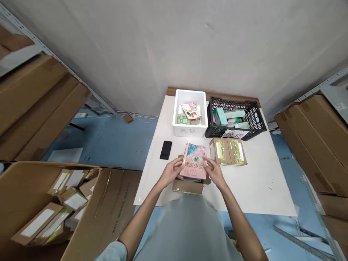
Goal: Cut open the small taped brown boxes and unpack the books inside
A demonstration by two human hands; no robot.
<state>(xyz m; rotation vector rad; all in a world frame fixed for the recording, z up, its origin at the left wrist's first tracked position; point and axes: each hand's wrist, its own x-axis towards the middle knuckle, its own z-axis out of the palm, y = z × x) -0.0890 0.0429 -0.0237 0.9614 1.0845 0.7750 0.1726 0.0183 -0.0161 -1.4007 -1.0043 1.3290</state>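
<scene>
A pink book (194, 160) with an eye on its cover is held above an open brown cardboard mailer (187, 186) near the front edge of the white table (258, 181). My left hand (172, 171) grips the book's left edge with fingers curled round it. My right hand (214, 170) holds the right edge the same way. The mailer lies under the book and is mostly hidden by it.
A black phone (165, 149) lies left of the book. An opened flat mailer (228, 151) lies to the right. At the back stand a white foam box (189, 128) with books and a black crate (235, 115) with teal boxes. A large carton (108, 203) of mailers stands left; shelves with cartons flank both sides.
</scene>
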